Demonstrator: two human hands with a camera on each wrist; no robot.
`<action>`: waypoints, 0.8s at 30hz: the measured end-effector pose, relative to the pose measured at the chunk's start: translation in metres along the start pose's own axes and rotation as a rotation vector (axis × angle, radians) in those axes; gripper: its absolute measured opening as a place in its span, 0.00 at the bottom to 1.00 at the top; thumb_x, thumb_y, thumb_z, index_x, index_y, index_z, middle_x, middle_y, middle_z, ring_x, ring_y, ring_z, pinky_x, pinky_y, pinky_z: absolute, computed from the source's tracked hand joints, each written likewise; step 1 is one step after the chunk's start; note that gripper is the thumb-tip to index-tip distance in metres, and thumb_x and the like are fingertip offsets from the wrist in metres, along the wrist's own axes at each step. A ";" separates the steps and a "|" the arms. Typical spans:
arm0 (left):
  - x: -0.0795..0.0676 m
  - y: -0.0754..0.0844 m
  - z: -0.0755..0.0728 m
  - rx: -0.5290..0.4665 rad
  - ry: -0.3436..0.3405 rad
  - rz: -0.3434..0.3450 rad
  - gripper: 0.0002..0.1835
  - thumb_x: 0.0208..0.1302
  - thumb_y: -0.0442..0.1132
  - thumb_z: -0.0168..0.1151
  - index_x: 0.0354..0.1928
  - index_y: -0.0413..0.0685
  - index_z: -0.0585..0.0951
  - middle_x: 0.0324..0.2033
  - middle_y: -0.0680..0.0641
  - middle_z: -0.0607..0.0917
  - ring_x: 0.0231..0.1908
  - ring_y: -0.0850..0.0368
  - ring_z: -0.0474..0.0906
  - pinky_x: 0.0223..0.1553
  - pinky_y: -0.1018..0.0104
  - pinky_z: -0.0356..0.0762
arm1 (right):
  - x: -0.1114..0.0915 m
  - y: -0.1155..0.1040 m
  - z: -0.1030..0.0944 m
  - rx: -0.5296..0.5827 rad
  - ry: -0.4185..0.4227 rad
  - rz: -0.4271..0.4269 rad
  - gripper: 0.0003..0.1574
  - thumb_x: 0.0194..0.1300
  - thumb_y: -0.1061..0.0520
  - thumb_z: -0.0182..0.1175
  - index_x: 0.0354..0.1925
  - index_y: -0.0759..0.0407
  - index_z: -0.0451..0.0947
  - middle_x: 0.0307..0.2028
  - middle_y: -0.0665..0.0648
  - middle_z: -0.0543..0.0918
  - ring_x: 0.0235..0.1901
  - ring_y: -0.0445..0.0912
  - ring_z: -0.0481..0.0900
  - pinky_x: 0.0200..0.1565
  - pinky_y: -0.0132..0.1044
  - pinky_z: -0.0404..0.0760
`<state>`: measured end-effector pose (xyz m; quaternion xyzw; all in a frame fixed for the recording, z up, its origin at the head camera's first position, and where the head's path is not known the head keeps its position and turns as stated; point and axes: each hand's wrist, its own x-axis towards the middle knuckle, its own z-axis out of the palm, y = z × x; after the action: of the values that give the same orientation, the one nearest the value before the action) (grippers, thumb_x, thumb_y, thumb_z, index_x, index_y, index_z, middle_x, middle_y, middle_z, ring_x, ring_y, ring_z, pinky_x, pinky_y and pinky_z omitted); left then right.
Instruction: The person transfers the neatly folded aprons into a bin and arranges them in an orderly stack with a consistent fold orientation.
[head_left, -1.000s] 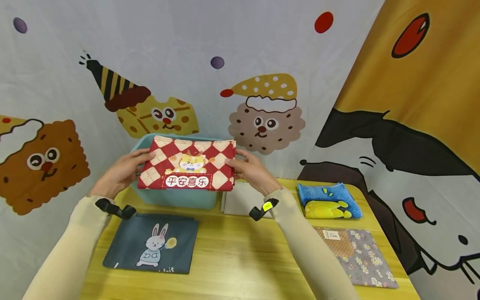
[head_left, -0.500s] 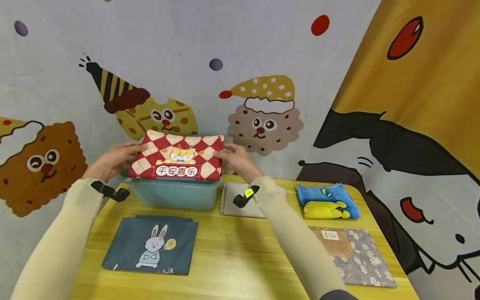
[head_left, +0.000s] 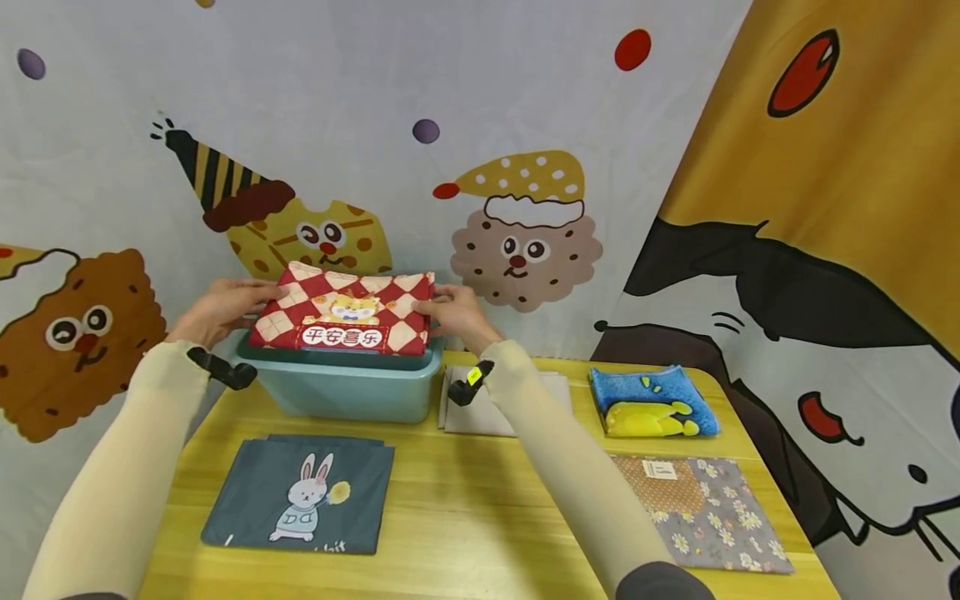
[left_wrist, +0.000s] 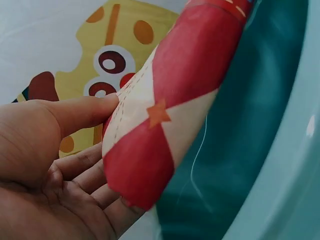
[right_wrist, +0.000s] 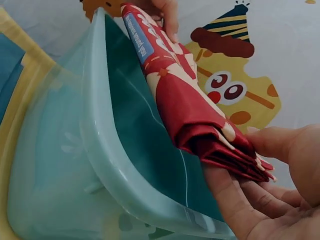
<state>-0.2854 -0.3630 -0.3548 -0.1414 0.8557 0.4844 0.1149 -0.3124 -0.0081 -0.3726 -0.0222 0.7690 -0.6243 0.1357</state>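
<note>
While both cream sleeves (head_left: 120, 467) extend over the table (head_left: 450, 521) toward the teal bin (head_left: 341, 390), two flat pieces lie nearest the viewer: the dark rabbit-print cloth (head_left: 297, 500), just in front of the bin, and the grey daisy-print cloth (head_left: 716, 517), forward and well to the right of the bin, partly hidden by a sleeve. At the next depth, the pale beige cloth (head_left: 493, 419) lies just beside the bin on its right, and the blue-and-yellow cloth (head_left: 660, 404) lies farther right of the bin. The folded red checkered cloth (head_left: 341, 312) is positioned over the bin opening, tilted, with its printed face toward the viewer. Both hands grip this cloth: the left hand (head_left: 222, 310) pinches its left end and the right hand (head_left: 459, 315) its right end, each with the thumb on one face and fingers beneath. Progress, as judged: folding of the checkered cloth appears complete, and it is located at the bin; release is not yet done, since both ends are held. The four other pieces all remain outside the bin; the bin floor is hidden, so its contents cannot be confirmed. Behind the bin hangs the cartoon-print curtain (head_left: 487, 92).
</note>
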 end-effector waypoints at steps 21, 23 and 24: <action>-0.036 -0.006 0.026 0.331 0.220 0.286 0.54 0.66 0.78 0.42 0.81 0.47 0.55 0.74 0.28 0.64 0.70 0.25 0.61 0.65 0.25 0.64 | -0.023 0.008 -0.034 -0.664 -0.133 -0.426 0.40 0.72 0.34 0.60 0.75 0.46 0.67 0.74 0.53 0.69 0.74 0.56 0.66 0.70 0.56 0.71; -0.040 -0.007 0.032 0.375 0.226 0.346 0.53 0.68 0.77 0.44 0.82 0.47 0.52 0.75 0.28 0.62 0.72 0.24 0.59 0.66 0.23 0.60 | -0.025 0.011 -0.036 -0.717 -0.134 -0.469 0.42 0.72 0.34 0.59 0.76 0.47 0.65 0.76 0.54 0.66 0.77 0.57 0.60 0.74 0.58 0.65; -0.041 -0.007 0.036 0.394 0.232 0.375 0.52 0.69 0.75 0.44 0.82 0.47 0.51 0.75 0.29 0.62 0.72 0.24 0.58 0.67 0.23 0.59 | -0.026 0.012 -0.038 -0.742 -0.133 -0.486 0.43 0.71 0.33 0.59 0.76 0.47 0.64 0.77 0.55 0.65 0.78 0.57 0.57 0.75 0.59 0.63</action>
<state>-0.2421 -0.3305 -0.3648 -0.0104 0.9519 0.3023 -0.0497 -0.2948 0.0358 -0.3726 -0.2894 0.9030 -0.3170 0.0170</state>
